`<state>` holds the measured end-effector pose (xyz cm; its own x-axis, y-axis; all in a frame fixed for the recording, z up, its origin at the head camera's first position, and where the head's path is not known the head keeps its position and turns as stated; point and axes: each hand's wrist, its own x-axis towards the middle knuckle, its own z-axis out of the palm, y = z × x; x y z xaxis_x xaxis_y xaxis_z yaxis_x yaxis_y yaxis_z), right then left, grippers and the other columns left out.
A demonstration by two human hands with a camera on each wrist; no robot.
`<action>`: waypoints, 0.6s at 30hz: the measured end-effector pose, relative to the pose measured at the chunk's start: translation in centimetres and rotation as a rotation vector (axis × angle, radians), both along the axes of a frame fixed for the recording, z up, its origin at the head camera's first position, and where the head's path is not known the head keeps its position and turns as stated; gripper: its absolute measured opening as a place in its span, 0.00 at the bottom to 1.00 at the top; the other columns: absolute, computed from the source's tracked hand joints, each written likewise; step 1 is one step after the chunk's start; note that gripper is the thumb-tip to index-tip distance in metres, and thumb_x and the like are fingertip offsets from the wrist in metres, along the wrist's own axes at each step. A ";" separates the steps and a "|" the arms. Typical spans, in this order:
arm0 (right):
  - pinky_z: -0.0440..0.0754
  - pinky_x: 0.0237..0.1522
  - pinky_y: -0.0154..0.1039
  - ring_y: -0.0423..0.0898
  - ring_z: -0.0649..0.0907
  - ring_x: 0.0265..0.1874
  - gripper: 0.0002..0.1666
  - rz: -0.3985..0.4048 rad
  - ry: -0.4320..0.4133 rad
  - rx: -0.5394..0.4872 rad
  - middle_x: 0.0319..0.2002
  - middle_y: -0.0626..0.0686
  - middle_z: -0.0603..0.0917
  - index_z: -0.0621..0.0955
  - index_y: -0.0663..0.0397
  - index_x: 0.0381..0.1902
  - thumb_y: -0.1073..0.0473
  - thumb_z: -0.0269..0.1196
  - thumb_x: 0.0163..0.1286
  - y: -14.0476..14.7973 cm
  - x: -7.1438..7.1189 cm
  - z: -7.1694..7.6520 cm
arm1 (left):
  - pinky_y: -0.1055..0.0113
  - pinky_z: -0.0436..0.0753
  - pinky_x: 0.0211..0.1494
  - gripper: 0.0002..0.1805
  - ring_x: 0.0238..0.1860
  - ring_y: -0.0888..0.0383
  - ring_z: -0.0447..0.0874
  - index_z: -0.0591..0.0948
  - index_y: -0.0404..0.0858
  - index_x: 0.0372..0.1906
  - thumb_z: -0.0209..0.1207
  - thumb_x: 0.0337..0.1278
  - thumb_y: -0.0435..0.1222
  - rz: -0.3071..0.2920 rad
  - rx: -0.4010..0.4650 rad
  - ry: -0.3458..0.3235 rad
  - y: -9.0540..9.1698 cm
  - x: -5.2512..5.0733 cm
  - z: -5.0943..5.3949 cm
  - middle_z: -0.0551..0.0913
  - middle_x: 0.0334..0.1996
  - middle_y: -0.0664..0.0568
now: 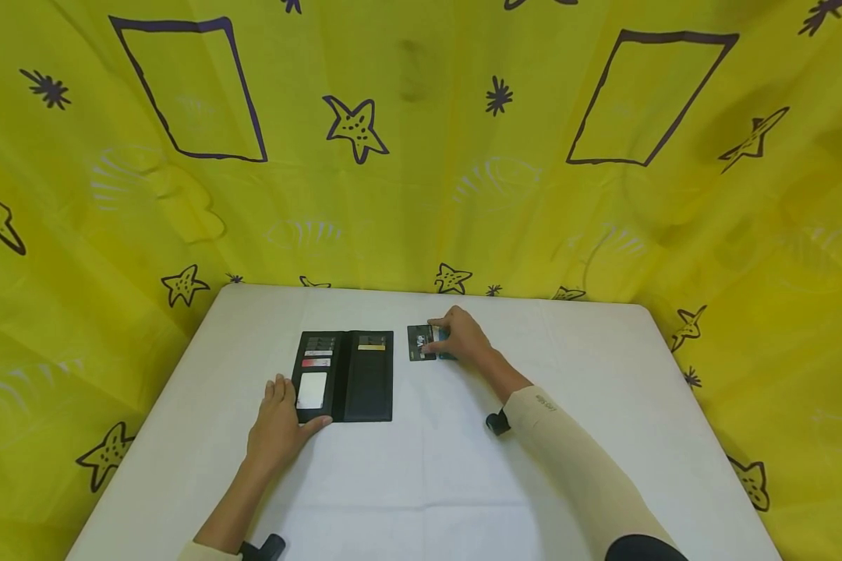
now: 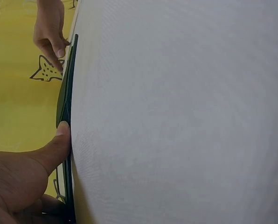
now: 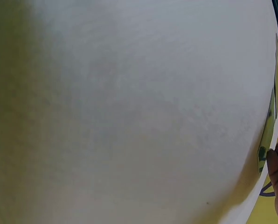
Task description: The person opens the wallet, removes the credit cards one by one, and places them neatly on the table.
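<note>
A black wallet (image 1: 368, 389) lies unfolded on the white table, with several cards in its slots and a white panel in its left half. My left hand (image 1: 275, 425) rests at the wallet's lower left corner, fingers straight along the left side, thumb (image 2: 60, 142) against the near edge. To the right of the wallet, a dark card marked "Vip" (image 1: 419, 343) lies flat. Beside it, my right hand (image 1: 466, 336) has its thumb and a finger at opposite edges of a bluish card (image 1: 443, 333), mostly hidden under the hand. In the right wrist view, fingertips (image 3: 275, 163) touch a greenish card (image 3: 268, 133).
A white cloth covers the table (image 1: 421, 475), its far edge meeting a yellow curtain (image 1: 421, 195) with starfish drawings. Black wrist straps with small devices (image 1: 498, 422) sit on both forearms. Beige sleeves (image 1: 575, 452) cover the arms.
</note>
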<state>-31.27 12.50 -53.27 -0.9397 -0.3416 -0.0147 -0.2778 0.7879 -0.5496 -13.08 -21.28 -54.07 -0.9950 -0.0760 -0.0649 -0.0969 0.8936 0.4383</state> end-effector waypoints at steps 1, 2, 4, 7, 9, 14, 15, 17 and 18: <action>0.69 0.38 0.39 0.47 0.69 0.38 0.41 0.006 -0.005 0.010 0.42 0.53 0.74 0.84 0.53 0.65 0.45 0.82 0.56 -0.1 0.1 -0.1 | 0.25 0.72 0.62 0.60 0.79 0.25 0.45 0.56 0.13 0.75 0.76 0.57 0.50 0.000 0.000 0.000 0.0 0.0 0.0 0.50 0.78 0.20; 0.69 0.38 0.39 0.47 0.69 0.38 0.41 0.009 -0.009 0.020 0.42 0.53 0.73 0.84 0.52 0.65 0.44 0.83 0.56 -0.1 0.1 -0.2 | 0.25 0.72 0.62 0.60 0.79 0.25 0.45 0.56 0.13 0.75 0.76 0.57 0.50 0.001 0.000 -0.001 0.0 0.0 0.0 0.50 0.78 0.20; 0.69 0.38 0.39 0.48 0.69 0.38 0.41 0.009 -0.003 0.052 0.40 0.53 0.72 0.85 0.51 0.64 0.44 0.83 0.55 -0.2 0.2 -0.3 | 0.25 0.72 0.62 0.60 0.79 0.25 0.45 0.56 0.13 0.75 0.76 0.57 0.50 0.001 -0.001 -0.001 0.0 0.0 0.0 0.50 0.78 0.20; 0.68 0.37 0.39 0.47 0.68 0.37 0.42 0.001 0.016 0.097 0.39 0.53 0.72 0.84 0.52 0.64 0.41 0.83 0.54 -0.4 0.3 -0.2 | 0.25 0.73 0.62 0.60 0.79 0.25 0.45 0.56 0.13 0.75 0.76 0.57 0.50 0.002 -0.003 -0.001 0.0 0.1 0.1 0.50 0.78 0.20; 0.68 0.37 0.39 0.47 0.68 0.37 0.44 -0.006 0.029 0.118 0.39 0.52 0.72 0.84 0.53 0.64 0.39 0.82 0.53 -0.5 0.4 -0.2 | 0.25 0.73 0.61 0.60 0.79 0.25 0.45 0.56 0.13 0.75 0.76 0.57 0.50 0.001 -0.002 0.000 0.0 0.1 0.1 0.50 0.78 0.20; 0.68 0.36 0.38 0.47 0.68 0.36 0.46 -0.012 0.042 0.126 0.38 0.52 0.72 0.84 0.55 0.64 0.37 0.82 0.53 -0.6 0.6 -0.1 | 0.26 0.72 0.63 0.60 0.79 0.25 0.45 0.56 0.13 0.75 0.76 0.57 0.51 0.000 -0.001 0.002 0.0 0.1 0.1 0.50 0.78 0.20; 0.67 0.36 0.38 0.46 0.67 0.36 0.46 -0.008 0.045 0.127 0.38 0.52 0.72 0.84 0.55 0.64 0.36 0.82 0.53 -0.6 0.6 -0.1 | 0.27 0.72 0.63 0.60 0.79 0.25 0.45 0.56 0.13 0.75 0.76 0.57 0.51 0.000 -0.002 0.001 0.1 0.1 0.1 0.50 0.78 0.20; 0.68 0.36 0.38 0.46 0.68 0.36 0.46 -0.001 0.055 0.124 0.38 0.52 0.73 0.84 0.56 0.64 0.37 0.81 0.53 -0.6 0.6 0.0 | 0.27 0.72 0.64 0.60 0.79 0.24 0.46 0.57 0.13 0.75 0.76 0.57 0.50 -0.002 -0.001 0.001 0.1 0.1 0.1 0.50 0.77 0.20; 0.68 0.36 0.38 0.47 0.68 0.36 0.46 0.002 0.061 0.118 0.38 0.52 0.73 0.84 0.56 0.64 0.37 0.81 0.54 -0.6 0.6 0.0 | 0.27 0.72 0.64 0.60 0.79 0.24 0.46 0.57 0.13 0.75 0.76 0.57 0.50 -0.001 0.000 0.001 0.1 0.1 0.1 0.50 0.77 0.20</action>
<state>-30.67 11.90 -53.26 -0.9395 -0.3424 0.0021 -0.3091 0.8455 -0.4354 -13.01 -21.17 -53.92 -0.9951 -0.0752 -0.0644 -0.0959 0.8935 0.4387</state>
